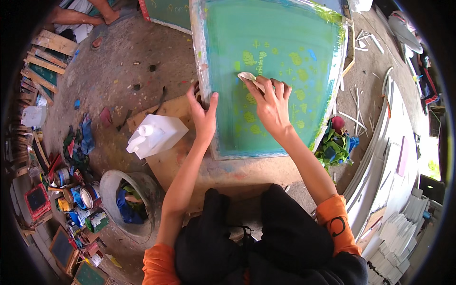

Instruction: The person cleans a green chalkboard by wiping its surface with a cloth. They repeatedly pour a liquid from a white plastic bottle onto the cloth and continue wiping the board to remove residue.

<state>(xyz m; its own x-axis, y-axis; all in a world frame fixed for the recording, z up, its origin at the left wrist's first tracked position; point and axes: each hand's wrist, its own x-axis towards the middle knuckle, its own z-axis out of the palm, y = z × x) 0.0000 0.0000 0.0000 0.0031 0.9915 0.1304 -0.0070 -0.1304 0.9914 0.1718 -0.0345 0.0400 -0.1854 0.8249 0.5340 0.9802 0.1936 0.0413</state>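
Observation:
A large silk-screen frame with green mesh leans in front of me. Yellow-green leaf-like shapes and small lettering are spread over its middle. My left hand grips the frame's left edge, thumb on the front and fingers curling round the side. Pinched in my right hand is a crumpled whitish rag, pressed against the mesh among the printed shapes. Its fingers are bent and closed. Beside my left forearm a translucent white plastic jug lies tilted on the board beneath the frame.
A grey bucket with coloured rags stands at lower left, near several paint cans. Wooden frames line the far left. Stained cloths lie right of the screen, beside long white strips. Another person's foot shows at upper left.

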